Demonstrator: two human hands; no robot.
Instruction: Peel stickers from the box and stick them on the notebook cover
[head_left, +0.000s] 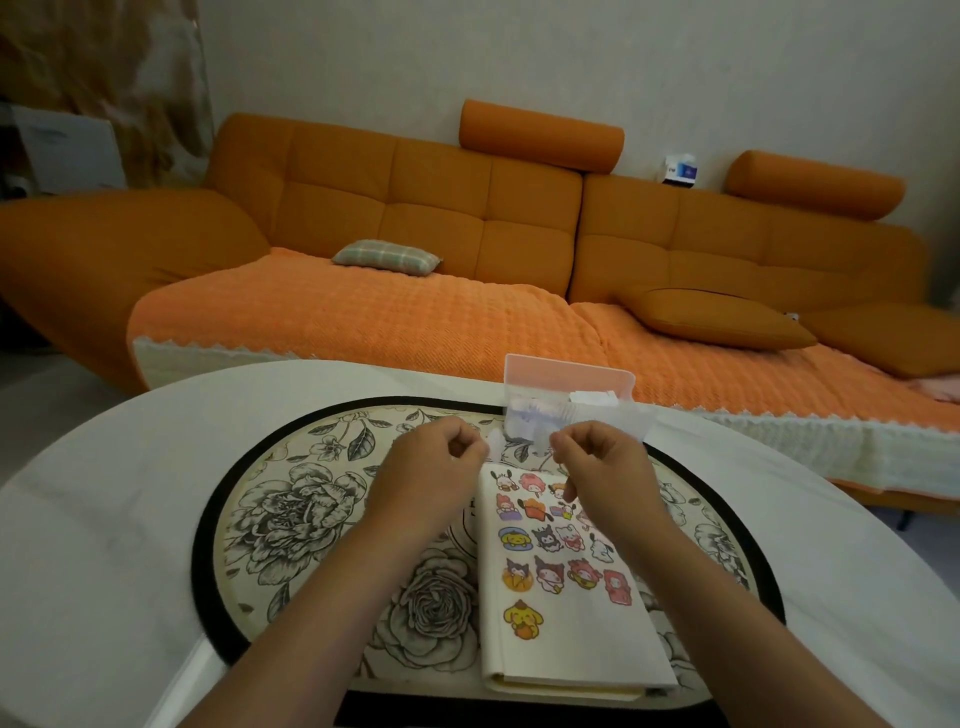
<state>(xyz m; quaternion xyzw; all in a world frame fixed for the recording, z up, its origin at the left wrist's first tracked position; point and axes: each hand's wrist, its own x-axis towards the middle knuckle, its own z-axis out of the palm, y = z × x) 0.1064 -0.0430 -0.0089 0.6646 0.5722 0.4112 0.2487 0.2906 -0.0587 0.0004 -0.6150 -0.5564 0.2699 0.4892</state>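
The left hand (431, 467) and right hand (602, 467) both seem to pinch one tiny sticker (496, 446), at twelve o'clock of the notebook (566, 623). Make each grip tight, then peel slowly.

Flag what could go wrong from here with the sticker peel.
1. The small white piece pinched by the left hand, close to the right hand, may curl or tear while peeling.
2. The notebook cover is crowded with stickers up top; a new one could overlap unless placed lower, where it is bare.
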